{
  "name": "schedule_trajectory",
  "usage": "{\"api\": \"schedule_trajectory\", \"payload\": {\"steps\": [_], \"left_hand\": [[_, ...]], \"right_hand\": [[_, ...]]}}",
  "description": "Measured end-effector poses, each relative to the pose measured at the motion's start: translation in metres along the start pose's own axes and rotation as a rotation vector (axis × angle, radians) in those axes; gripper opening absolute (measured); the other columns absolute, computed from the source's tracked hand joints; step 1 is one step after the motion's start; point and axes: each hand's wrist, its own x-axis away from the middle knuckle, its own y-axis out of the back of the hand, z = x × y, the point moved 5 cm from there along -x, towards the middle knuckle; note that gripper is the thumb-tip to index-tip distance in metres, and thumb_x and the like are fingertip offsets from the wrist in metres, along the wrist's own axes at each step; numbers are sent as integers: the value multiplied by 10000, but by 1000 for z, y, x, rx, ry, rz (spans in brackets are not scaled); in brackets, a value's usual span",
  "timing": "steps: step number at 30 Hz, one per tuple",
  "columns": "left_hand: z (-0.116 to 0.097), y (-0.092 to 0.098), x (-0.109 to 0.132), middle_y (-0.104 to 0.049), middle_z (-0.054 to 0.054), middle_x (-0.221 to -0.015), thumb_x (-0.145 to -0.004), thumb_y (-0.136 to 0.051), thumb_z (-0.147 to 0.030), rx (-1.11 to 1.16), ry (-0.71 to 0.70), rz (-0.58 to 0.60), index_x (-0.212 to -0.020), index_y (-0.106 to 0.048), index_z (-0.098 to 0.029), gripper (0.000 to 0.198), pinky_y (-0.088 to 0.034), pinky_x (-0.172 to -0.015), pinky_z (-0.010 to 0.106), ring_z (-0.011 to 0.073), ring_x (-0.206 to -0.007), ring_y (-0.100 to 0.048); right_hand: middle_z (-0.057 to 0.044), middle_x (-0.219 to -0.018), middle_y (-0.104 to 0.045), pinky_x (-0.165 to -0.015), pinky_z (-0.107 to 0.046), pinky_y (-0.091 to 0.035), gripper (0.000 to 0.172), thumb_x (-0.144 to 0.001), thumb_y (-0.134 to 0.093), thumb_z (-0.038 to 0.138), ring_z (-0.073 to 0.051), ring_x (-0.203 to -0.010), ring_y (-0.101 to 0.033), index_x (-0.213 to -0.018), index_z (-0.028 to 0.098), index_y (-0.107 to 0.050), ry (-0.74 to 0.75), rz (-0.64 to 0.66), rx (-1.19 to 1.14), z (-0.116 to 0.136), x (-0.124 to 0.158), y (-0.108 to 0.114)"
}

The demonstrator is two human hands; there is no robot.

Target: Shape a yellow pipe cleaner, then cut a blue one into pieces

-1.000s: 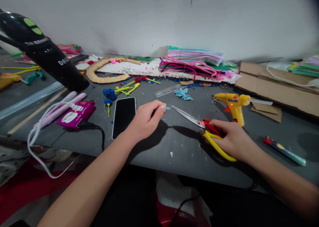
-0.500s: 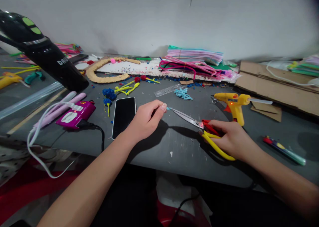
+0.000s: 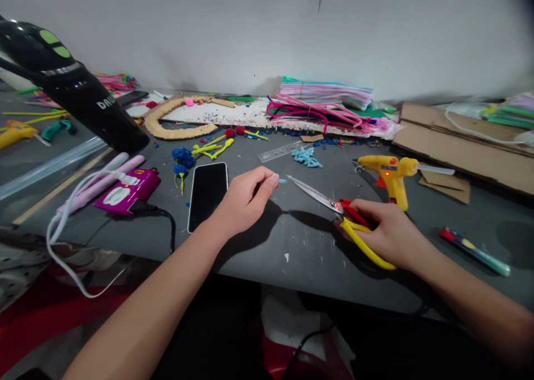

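Between the thumb and finger of my left hand (image 3: 250, 196) is a short light-blue piece of pipe cleaner (image 3: 282, 181), its end poking out to the right. My right hand (image 3: 387, 232) grips scissors (image 3: 319, 196) with one red and one yellow handle. Their blades look nearly closed, and the tips sit just right of the blue piece, apart from it. A small pile of similar light-blue pieces (image 3: 306, 157) lies on the table beyond the blades. Beside my left hand lies a phone (image 3: 207, 193) with a dark screen.
A yellow glue gun (image 3: 394, 174) with a lit red light lies right. Nearer is a box cutter (image 3: 475, 252). On the left are a purple corded device (image 3: 129, 193) and a black vacuum (image 3: 87, 99). Pipe cleaner bundles (image 3: 325, 102) and cardboard (image 3: 459, 141) line the wall.
The scissor tips have moved slightly right, away from the light-blue piece, which they were touching or overlapping before. My left hand has stayed in place.
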Motion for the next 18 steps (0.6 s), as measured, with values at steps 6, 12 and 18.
{"api": "schedule_trajectory", "payload": {"steps": [6, 12, 18], "left_hand": [[0, 0, 0, -555, -17, -704, -987, -467, -352, -2, 1, 9, -838, -587, -174, 262, -386, -614, 247, 102, -641, -486], [0, 0, 0, -569, -6, -703, -985, -461, -367, -7, -2, -3, -848, -596, -176, 271, -398, -612, 251, 112, -639, -498], [0, 0, 0, -580, -1, -707, -987, -459, -364, -13, -10, -5, -846, -600, -174, 276, -406, -603, 247, 111, -636, -508]], "right_hand": [[31, -597, -486, -534, -269, -306, 196, -789, -641, 332, -136, -587, -419, -683, 203, -538, 15, -2, 31, 0, -1, 0], [25, -606, -491, -536, -271, -313, 191, -800, -631, 332, -137, -591, -424, -690, 198, -549, 40, 0, 60, 0, -1, 0], [28, -587, -455, -523, -259, -314, 249, -795, -649, 374, -130, -578, -397, -665, 199, -528, 21, -15, 41, 0, -1, 2]]}}
